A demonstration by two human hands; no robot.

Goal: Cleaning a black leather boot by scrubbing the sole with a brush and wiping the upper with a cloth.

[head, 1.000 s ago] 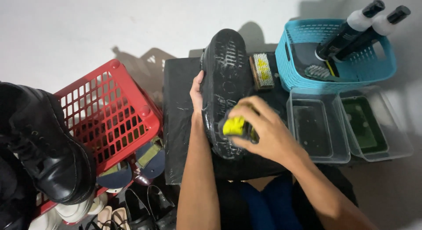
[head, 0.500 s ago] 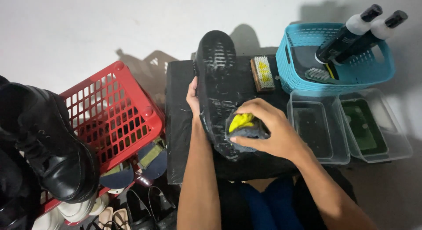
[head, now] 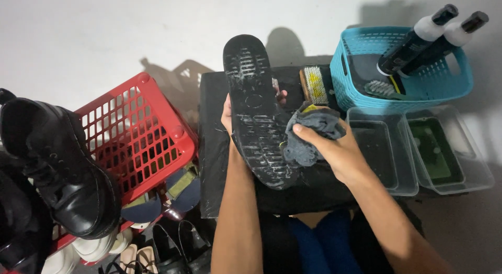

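Two hands at work, described L to R. Far left: black leather boot (head: pixel 57 169) sits on top of a pile of other footwear, partly over the red plastic basket (head: pixel 138 143), which lies tipped w/ its grid wall facing up. Below the basket, sandals and pale shoes (head: pixel 157 221) are jammed in a heap on the floor.

Centre: black work board (head: pixel 214 164) across the person's lap. Left hand (head: pixel 228 113) grips the black shoe (head: pixel 256 112) from behind, fingers wrapped round its edge, so only thumb side and a few fingertips show. Shoe is held sole-up, toe pointing away from the body, heel end near the lap; probably angled this way so the tread faces the camera and the other hand can get at it. Tread looks greyish w/ residue.

Right hand (head: pixel 334 148) is closed on a bunched grey cloth (head: pixel 314 132), a bit of yellow showing at its top, pressed against the sole's right edge at about mid-length. So shoe lies just left of and touching the cloth, between both hands.

Behind: small brush (head: pixel 314 85) lying bristles up, beside the shoe. Right: teal basket (head: pixel 402 70) w/ two black-capped bottles (head: pixel 434 36) leaning in it, kept within reach. In front, two clear plastic tubs (head: pixel 418 148), one w/ dark liquid, one greenish.
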